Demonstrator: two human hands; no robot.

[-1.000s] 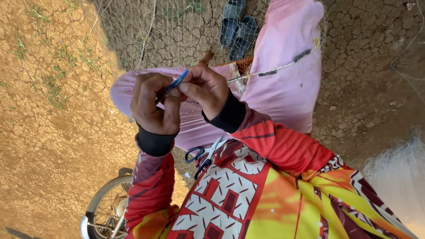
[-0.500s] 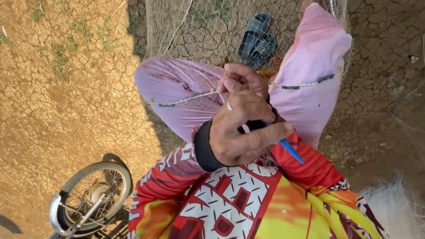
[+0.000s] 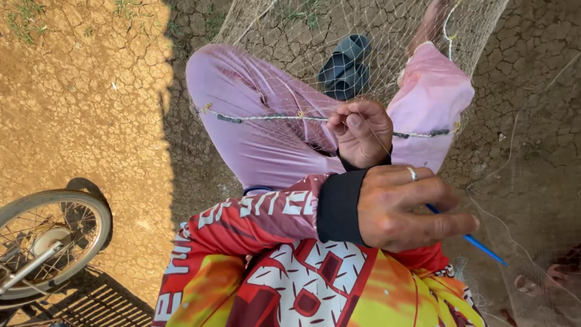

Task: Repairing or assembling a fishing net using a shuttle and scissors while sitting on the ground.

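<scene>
Since earlier frame, left hand (image 3: 411, 209) sits lower, below lead rope (image 3: 272, 118), fist closed round blue netting needle (image 3: 478, 242). Right hand (image 3: 363, 133) fingertips pinch rope itself. Fishing net (image 3: 284, 42) above rope: light, limp, snags easily; rope is firmer hold.

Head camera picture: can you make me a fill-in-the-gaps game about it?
1. The left hand holds a thin tool coloured ___.
2. The right hand pinches the weighted cord of a fine ___ draped over the trousers.
3. At the lower left stands a spoked ___.

Missing words: blue; net; wheel
</scene>
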